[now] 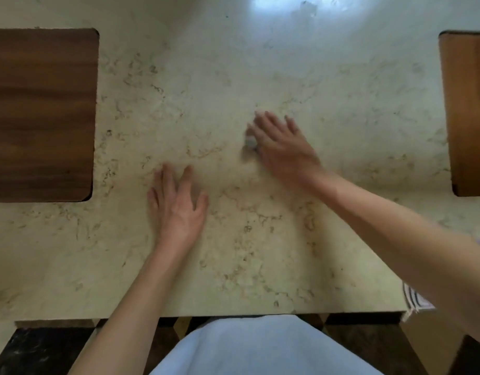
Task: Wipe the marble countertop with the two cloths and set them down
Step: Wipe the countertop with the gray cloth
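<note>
The beige marble countertop (233, 77) fills the head view. My left hand (176, 204) lies flat on it at centre left, fingers spread, with no cloth showing under it. My right hand (282, 147) is further away at centre right, palm down, fingers apart and blurred. A small grey thing (251, 143) peeks out beside its thumb; what it is cannot be made out. A white cloth with dark stripes (416, 300) hangs over the near right corner of the countertop, partly hidden by my right forearm.
A dark wooden board (41, 115) is set into the countertop at the left. A lighter wooden board (469, 112) sits at the right edge. The countertop's near edge (206, 315) runs just in front of my light blue clothing. A bright glare marks the far middle.
</note>
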`<state>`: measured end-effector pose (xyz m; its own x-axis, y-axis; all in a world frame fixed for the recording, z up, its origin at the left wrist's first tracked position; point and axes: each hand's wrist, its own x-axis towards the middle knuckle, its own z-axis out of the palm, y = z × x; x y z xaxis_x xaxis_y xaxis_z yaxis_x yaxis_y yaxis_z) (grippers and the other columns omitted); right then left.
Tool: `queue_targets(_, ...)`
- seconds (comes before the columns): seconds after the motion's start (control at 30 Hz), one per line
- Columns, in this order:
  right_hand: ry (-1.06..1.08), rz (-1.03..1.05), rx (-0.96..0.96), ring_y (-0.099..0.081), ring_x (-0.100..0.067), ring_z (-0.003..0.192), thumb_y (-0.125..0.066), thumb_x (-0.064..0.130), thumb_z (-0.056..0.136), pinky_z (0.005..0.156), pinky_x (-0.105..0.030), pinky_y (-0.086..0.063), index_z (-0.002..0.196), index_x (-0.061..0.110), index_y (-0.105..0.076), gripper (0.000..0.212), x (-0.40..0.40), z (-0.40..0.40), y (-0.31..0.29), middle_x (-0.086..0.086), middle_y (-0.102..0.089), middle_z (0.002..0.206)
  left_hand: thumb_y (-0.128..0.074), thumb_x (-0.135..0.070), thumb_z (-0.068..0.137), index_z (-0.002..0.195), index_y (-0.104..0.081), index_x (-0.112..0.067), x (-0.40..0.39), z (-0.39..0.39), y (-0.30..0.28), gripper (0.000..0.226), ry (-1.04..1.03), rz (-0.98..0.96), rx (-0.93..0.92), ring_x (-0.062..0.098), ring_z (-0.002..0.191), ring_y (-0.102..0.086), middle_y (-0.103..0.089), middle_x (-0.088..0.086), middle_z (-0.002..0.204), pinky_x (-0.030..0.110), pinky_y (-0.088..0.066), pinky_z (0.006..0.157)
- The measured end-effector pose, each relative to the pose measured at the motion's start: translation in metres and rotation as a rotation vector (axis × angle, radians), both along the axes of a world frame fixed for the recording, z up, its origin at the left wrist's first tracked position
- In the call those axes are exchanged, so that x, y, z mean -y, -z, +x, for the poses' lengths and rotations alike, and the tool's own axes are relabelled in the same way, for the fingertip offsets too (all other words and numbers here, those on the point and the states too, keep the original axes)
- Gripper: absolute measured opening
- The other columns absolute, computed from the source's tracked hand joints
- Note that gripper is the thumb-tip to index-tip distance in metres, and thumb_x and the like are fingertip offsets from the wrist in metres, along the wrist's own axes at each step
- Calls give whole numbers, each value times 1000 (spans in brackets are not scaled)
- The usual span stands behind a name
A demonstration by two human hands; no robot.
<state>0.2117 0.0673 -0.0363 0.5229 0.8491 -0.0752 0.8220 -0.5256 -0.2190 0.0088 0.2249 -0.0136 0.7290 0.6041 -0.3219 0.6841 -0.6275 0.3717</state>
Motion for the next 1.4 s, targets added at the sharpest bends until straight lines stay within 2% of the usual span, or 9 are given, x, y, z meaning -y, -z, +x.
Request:
queue_targets(0.13,262,16,84,-19,-38,152,-24,25,103,123,-57,-20,154,8,-28,54,-3,1,3,-19,-22,165,-50,-52,93,155,-25,-31,17,9,7,71,134,47,-74,36,154,3,-2,17,167,54,1,120)
queue_targets(0.27,-275,61,-93,-12,-30,155,-37,29,103,126,-48,-4,157,17,-26,56,63,-131,11,-10,-20,166,-47,-56,91,155,-23,-34,19,9,10,72,127,68,-87,35,154,6,1,15,168,58,-2,120)
queue_targets(0.37,-536,-25,-185,-16,-20,154,-34,38,107,126,-43,-14,157,41,-19,52,96,-97,-2,7,-20,167,-51,-51,91,155,-22,-32,22,13,11,72,100,66,-107,34,154,10,5,15,167,57,0,120)
queue_targets(0.47,35,-87,-75,-40,-33,143,-31,40,103,106,-50,-44,141,46,-42,40,88,34,-10,-3,-44,153,-56,-42,90,155,-24,-24,32,22,9,74,56,58,-106,35,154,8,3,20,166,57,-1,121)
queue_targets(0.6,479,-30,57,-15,-38,154,-22,32,104,122,-58,-22,157,10,-23,58,87,78,-7,-18,-17,166,-57,-41,91,155,-22,-20,47,37,8,77,53,39,-112,33,154,6,1,19,167,56,-1,121)
queue_targets(0.83,-476,8,-180,-25,-27,152,-44,28,104,123,-51,-22,154,21,-34,52,147,-106,1,-6,-32,163,-54,-45,92,155,-24,-28,90,79,13,72,251,81,-104,37,153,3,-1,20,166,58,-4,119)
queue_targets(1.1,648,-118,15,-7,-36,155,-28,29,106,124,-57,-16,159,15,-14,57,179,91,-6,-15,-8,169,-51,-41,94,155,-23,-21,103,86,11,70,259,113,-129,38,153,1,-5,23,165,59,-9,119)
queue_targets(1.3,145,-78,-94,-36,-29,147,-38,39,100,118,-53,-31,153,23,-38,55,187,-72,-4,-8,-41,159,-58,-41,91,154,-32,-28,141,91,14,69,376,57,-71,39,153,-3,-5,17,167,64,-7,116)
queue_targets(1.4,518,-180,-92,-13,-28,155,-17,42,102,123,-55,-18,160,24,-15,61,212,1,-2,-7,-14,169,-53,-47,93,155,-24,-35,136,87,18,70,378,57,-79,34,154,4,2,12,168,61,-3,118)
